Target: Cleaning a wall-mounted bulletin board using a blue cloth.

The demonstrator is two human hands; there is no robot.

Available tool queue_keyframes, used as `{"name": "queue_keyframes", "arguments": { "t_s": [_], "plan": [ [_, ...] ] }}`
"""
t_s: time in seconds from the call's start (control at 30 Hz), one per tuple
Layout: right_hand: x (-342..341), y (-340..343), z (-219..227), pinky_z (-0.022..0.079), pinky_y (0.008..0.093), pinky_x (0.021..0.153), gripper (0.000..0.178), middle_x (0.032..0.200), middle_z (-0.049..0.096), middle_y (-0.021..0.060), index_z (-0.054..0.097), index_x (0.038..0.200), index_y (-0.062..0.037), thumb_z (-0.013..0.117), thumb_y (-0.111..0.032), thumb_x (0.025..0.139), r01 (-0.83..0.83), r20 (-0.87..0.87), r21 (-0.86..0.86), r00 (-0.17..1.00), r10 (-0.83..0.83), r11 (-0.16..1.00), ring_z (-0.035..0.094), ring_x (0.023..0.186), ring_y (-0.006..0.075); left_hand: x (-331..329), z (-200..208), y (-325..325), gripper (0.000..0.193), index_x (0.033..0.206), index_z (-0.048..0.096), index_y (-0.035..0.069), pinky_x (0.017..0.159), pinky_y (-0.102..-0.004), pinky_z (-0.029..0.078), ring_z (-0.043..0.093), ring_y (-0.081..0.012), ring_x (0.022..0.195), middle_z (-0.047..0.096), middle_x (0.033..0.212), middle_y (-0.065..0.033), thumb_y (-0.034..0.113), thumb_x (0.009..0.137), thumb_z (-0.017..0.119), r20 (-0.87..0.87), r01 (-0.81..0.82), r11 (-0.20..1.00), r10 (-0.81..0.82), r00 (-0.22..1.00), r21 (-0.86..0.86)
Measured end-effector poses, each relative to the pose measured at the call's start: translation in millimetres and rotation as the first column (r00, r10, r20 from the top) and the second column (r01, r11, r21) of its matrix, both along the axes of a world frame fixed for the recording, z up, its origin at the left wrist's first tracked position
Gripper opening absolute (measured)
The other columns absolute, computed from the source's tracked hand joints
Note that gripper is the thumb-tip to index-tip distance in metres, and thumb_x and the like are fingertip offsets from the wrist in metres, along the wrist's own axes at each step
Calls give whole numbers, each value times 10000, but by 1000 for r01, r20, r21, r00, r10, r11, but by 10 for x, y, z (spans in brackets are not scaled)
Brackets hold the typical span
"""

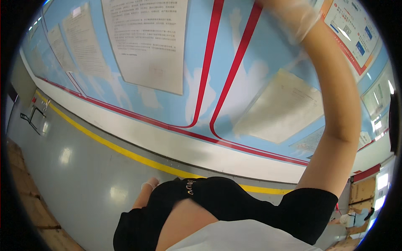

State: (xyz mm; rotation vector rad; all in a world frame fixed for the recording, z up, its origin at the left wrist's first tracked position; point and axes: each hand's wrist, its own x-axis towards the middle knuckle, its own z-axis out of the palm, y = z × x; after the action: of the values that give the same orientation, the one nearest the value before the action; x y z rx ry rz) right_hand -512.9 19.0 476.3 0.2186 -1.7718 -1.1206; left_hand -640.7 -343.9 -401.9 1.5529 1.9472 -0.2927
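The head view tilts steeply, so the pale blue wall board with red curved stripes (217, 83) fills most of the frame and serves as the landmark here. The right hand (289, 14), in a thin clear disposable glove, is raised high against the upper part of that board, just right of the two red stripes; its forearm runs down from it to a black short sleeve at the lower right. The top edge of the frame cuts the fingers off, so whether they are spread or curled, or hold anything, cannot be told. The left hand (150, 183), also gloved in pale plastic, hangs low beneath the board, in front of the yellow floor line (125, 152) that runs along the foot of the wall; its fingers look loosely curled and hold nothing visible. A large white printed paper sheet (146, 42) is pinned to the board left of the red stripes, well apart from the raised hand. A cream paper sheet (284, 108) hangs on the board just beside the raised forearm. Below the board lies glossy grey floor (75, 167).
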Motion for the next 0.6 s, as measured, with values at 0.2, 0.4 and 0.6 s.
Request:
{"name": "queue_keyframes", "arguments": {
  "t_s": [0.2, 0.4, 0.6],
  "plan": [
    [258, -150, -1821, 407, 383, 684, 100, 974, 525, 0, 690, 778, -124, 609, -166, 737, 16, 274, -269, 960, 60, 963, 491, 969, 205, -16, 180, 43, 241, 924, 674, 9, 701, -407, 549, 689, -310, 734, 697, 838, -189, 127, 875, 469, 168, -43, 993, 24, 986, 112],
    [336, -230, -3495, 408, 380, 712, 71, 1093, 574, -16, 652, 781, -151, 605, -173, 733, 174, 366, -548, 929, 47, 818, 503, 914, 195, -28, 427, -10, 187, 976, 654, 26, 712, -412, 555, 687, -314, 802, 686, 920, -179, 86, 841, 539, 81, 31, 994, -40, 996, 108],
    [442, -255, -5125, 436, 382, 742, 152, 1030, 568, -13, 713, 875, -194, 613, -134, 777, 430, 696, -591, 700, 161, 683, 530, 979, 201, 187, 745, -60, 162, 968, 651, 46, 786, -407, 552, 653, -313, 946, 671, 985, -150, 64, 809, 621, 55, 42, 999, -43, 998, 25]
  ]
}}
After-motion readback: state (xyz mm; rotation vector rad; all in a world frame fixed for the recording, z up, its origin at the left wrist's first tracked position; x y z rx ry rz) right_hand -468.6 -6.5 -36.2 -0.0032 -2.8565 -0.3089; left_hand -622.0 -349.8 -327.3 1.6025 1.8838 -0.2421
